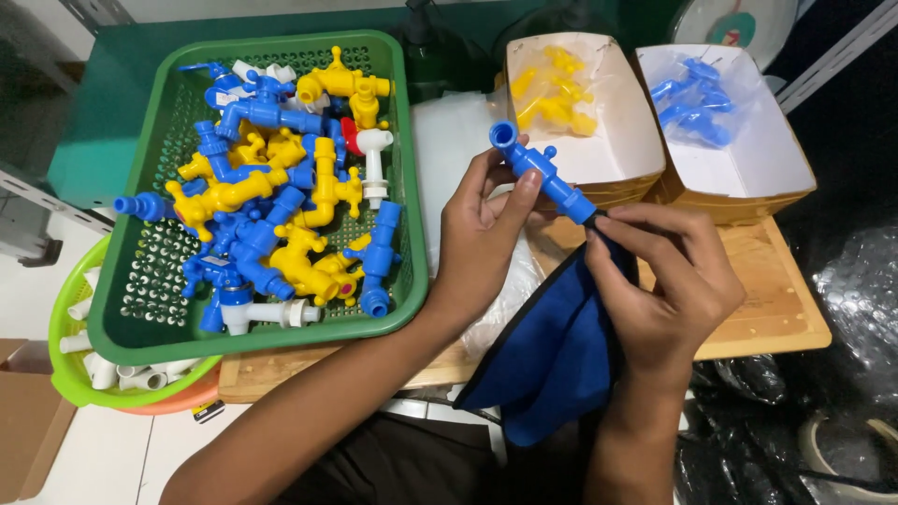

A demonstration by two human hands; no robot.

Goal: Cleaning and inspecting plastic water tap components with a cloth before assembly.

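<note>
Left hand [486,220] grips blue tap [541,172]; right hand [669,276] pinches blue cloth [559,351].

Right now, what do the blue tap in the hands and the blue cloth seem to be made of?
The blue tap looks like moulded plastic: uniform colour, smooth, slightly glossy. The blue cloth seems soft matte fabric, since it folds and drapes from the right hand.
</note>
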